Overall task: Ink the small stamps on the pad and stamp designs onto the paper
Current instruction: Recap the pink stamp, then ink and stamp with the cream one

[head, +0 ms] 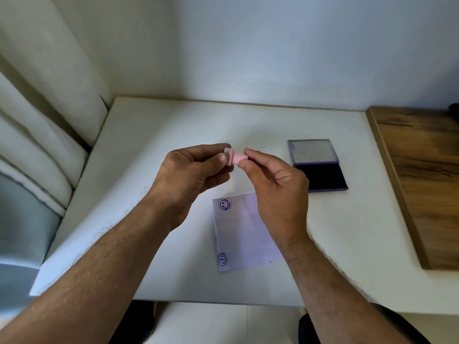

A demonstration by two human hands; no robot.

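Note:
A small pink stamp is held in the air above the white table, pinched from both ends. My left hand grips its clear capped end and my right hand grips the pink body. Below my hands lies a white sheet of paper with two round purple face prints along its left edge, one near the top corner and one near the bottom corner. My right wrist hides part of the sheet. The ink pad lies open to the right, its lid folded back.
A wooden board lies along the table's right side. Curtains hang at the left and a white wall stands behind the table. The floor and my dark-clothed knees show below the table's front edge.

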